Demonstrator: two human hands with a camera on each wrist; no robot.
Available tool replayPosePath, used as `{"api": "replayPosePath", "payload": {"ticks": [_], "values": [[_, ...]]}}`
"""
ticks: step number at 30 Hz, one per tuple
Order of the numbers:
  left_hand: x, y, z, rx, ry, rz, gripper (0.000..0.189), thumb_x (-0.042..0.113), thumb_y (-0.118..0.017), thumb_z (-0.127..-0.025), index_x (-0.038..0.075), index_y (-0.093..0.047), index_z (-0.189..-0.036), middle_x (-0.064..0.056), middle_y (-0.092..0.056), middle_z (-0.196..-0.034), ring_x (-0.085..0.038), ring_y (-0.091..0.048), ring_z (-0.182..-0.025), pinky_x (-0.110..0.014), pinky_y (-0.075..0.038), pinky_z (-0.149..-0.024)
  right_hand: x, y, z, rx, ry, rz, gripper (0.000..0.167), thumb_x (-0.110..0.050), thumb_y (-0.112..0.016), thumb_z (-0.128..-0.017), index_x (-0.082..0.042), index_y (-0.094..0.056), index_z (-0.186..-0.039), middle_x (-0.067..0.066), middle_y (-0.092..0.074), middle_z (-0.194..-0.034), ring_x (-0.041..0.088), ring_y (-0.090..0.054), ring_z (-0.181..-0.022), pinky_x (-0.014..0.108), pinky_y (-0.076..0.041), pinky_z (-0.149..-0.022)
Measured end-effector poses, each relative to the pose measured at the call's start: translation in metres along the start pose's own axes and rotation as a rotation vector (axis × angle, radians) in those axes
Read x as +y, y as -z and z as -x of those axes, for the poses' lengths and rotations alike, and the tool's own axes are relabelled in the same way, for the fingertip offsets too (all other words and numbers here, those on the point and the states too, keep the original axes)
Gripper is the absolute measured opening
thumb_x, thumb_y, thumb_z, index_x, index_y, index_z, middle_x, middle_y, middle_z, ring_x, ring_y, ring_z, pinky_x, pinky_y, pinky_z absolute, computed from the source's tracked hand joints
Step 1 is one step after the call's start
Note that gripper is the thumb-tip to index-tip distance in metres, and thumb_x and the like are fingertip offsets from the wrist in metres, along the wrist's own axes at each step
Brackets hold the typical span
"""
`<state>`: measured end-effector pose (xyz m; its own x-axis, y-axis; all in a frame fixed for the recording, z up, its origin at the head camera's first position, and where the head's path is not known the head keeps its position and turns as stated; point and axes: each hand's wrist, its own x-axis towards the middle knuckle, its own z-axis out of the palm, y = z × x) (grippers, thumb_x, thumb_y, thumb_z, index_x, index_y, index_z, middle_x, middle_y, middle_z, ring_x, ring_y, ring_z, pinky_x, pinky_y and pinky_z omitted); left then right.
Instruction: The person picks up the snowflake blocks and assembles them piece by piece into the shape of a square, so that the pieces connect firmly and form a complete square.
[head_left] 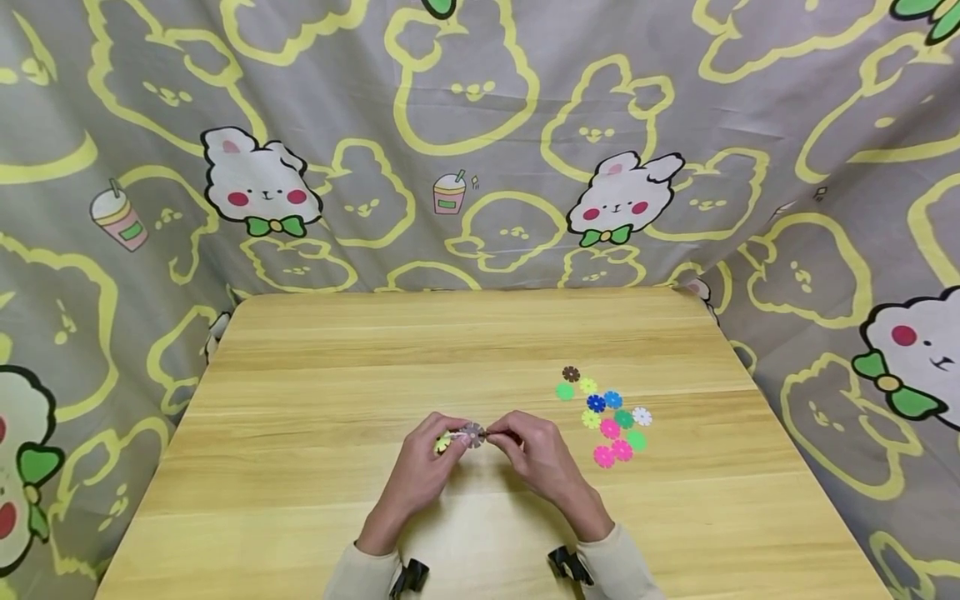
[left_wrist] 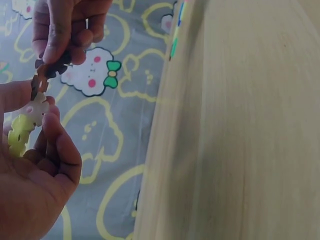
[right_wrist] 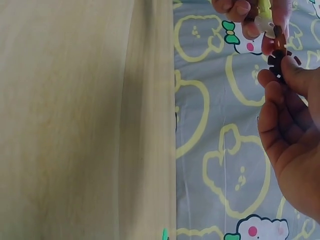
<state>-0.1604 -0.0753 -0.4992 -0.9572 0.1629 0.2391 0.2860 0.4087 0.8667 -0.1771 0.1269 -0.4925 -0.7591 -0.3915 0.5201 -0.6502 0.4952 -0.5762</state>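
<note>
Notched plastic snowflake discs are joined in a short chain between both hands, above the table. My left hand pinches the chain near a white disc and a yellow disc. A grey disc shows between the hands in the head view. Thumb and fingers of my right hand pinch a dark disc at the chain's other end. Beside it sits a brown disc, edge toward the left wrist camera. Fingers partly hide the chain.
Loose discs lie on the wooden table right of my hands: several, including a brown disc, a dark blue disc, a white disc and a pink disc. A patterned grey curtain surrounds the table's back and sides.
</note>
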Motion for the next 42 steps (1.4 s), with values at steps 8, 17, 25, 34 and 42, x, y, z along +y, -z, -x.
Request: {"api": "replayPosePath", "payload": {"ticks": [8, 17, 25, 34, 42], "values": [[0.002, 0.004, -0.001, -0.027, 0.008, -0.011, 0.018, 0.026, -0.064, -0.094, 0.023, -0.069, -0.111, 0.011, -0.061, -0.102, -0.01, -0.061, -0.096, -0.026, -0.054, -0.081, 0.001, 0.002, 0.0, -0.027, -0.031, 0.018, 0.008, -0.016, -0.071, -0.088, -0.016, -0.072, -0.095, -0.008, -0.07, -0.085, -0.003, -0.054, -0.068, 0.011, -0.047, -0.06], [0.001, 0.005, -0.005, -0.018, -0.008, -0.045, 0.02, 0.027, -0.066, -0.092, 0.022, -0.07, -0.111, 0.01, -0.062, -0.103, -0.01, -0.061, -0.095, -0.029, -0.053, -0.079, 0.001, 0.004, 0.001, -0.021, -0.06, 0.017, 0.007, -0.015, -0.07, -0.088, -0.018, -0.069, -0.094, -0.01, -0.069, -0.084, -0.003, -0.052, -0.067, 0.014, -0.047, -0.059], [-0.001, 0.003, -0.006, -0.025, -0.113, -0.105, 0.04, 0.031, -0.077, -0.082, 0.019, -0.068, -0.118, 0.008, -0.068, -0.105, -0.008, -0.064, -0.096, -0.03, -0.053, -0.084, 0.002, 0.005, 0.001, -0.033, -0.066, 0.011, 0.008, -0.015, -0.071, -0.088, -0.019, -0.069, -0.094, -0.01, -0.07, -0.085, -0.003, -0.053, -0.067, 0.015, -0.047, -0.059], [0.0, 0.003, -0.005, 0.016, -0.097, -0.124, 0.037, 0.034, -0.078, -0.081, 0.021, -0.069, -0.114, 0.01, -0.069, -0.101, -0.009, -0.065, -0.097, -0.031, -0.053, -0.084, 0.018, 0.03, 0.011, -0.083, -0.163, 0.051, 0.016, -0.016, -0.071, -0.087, -0.012, -0.069, -0.103, -0.006, -0.071, -0.089, 0.002, -0.061, -0.074, 0.017, -0.051, -0.063], [0.0, 0.005, -0.003, 0.038, -0.128, -0.126, 0.036, 0.031, -0.077, -0.081, 0.018, -0.069, -0.114, 0.009, -0.068, -0.1, -0.009, -0.065, -0.096, -0.03, -0.053, -0.083, 0.056, 0.07, 0.042, -0.149, -0.478, 0.423, 0.02, -0.018, -0.075, -0.083, -0.01, -0.072, -0.101, 0.002, -0.068, -0.09, 0.016, -0.06, -0.081, 0.033, -0.05, -0.069]]}}
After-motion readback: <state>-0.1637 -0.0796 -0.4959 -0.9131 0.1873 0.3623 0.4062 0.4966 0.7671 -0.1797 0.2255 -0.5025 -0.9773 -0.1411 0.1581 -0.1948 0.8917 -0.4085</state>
